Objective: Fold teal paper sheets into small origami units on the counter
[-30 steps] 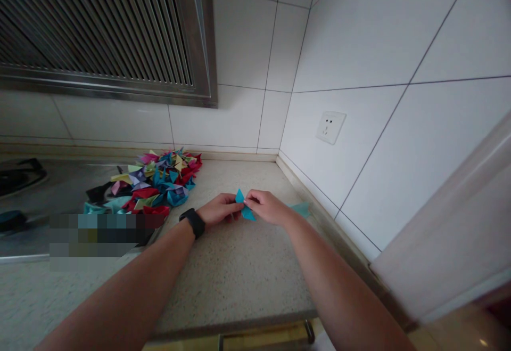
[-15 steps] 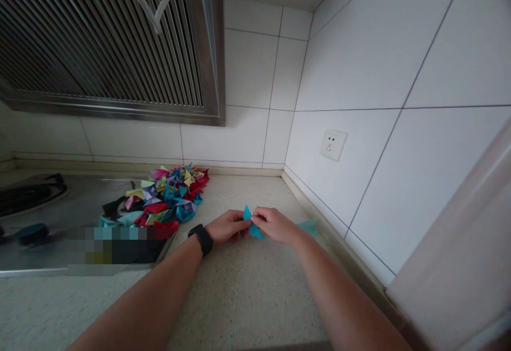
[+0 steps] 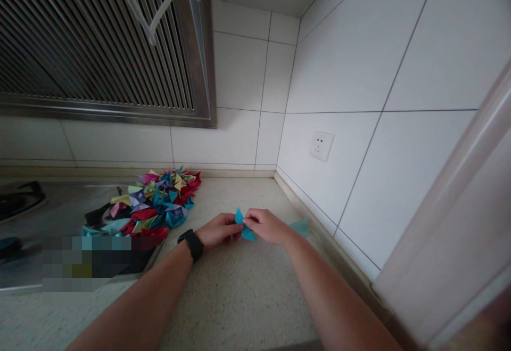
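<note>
A small folded blue origami paper (image 3: 249,233) is pinched between both hands, just above the countertop. My left hand (image 3: 218,229) is closed on its left side, thumb towards the middle; a dark watch is on that wrist. From the right, my right hand (image 3: 265,226) grips the same paper with thumb and fingers. One pointed tip rises above the fingers and another part points down to the right. The fingers cover its middle folds. Behind my right wrist, a pale teal sheet (image 3: 300,227) lies on the counter.
A heap of colourful folded paper pieces (image 3: 159,207) lies across the stove's right side (image 3: 99,191) and the counter (image 3: 243,298). A range hood (image 3: 155,111) hangs above left. The tiled wall with a socket (image 3: 321,146) bounds the right.
The view has turned slightly right, so everything sits further left in the picture. Both hands keep their grip on the blue paper, with little visible change in its shape.
</note>
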Demonstrator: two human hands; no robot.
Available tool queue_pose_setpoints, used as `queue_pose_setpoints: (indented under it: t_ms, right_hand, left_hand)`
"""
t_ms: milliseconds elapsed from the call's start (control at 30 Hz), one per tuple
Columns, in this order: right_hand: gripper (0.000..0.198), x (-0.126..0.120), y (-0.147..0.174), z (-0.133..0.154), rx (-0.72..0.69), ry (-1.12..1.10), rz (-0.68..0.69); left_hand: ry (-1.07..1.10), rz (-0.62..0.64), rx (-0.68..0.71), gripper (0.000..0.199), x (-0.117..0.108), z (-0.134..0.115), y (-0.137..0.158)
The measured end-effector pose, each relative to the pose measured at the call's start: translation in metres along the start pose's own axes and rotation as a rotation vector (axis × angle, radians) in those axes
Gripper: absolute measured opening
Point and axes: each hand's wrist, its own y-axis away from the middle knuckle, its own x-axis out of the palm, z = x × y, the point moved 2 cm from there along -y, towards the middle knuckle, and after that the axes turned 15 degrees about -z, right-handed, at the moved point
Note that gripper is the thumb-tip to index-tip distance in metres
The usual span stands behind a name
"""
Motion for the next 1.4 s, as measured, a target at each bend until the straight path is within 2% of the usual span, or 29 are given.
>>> queue_pose_setpoints:
  t_ms: [433,867,1400]
  right_hand:
    - [0.029,0.0021,0.0002,-0.0041,-0.020,-0.012,-0.006]
    - [0.036,-0.0005,0.0010,0.0012,0.003,-0.029,0.013]
    - [0.028,-0.0012,0.0025,0.0041,-0.010,-0.011,-0.009]
  left_hand:
    - [-0.032,-0.016,-0.001,0.038,-0.0010,0.0044,-0.0006]
    - [-0.022,-0.026,-0.020,0.038,-0.0003,-0.0011,0.0018]
    - [-0.029,-0.031,-0.047,0.040,0.0005,-0.0012,0.0041]
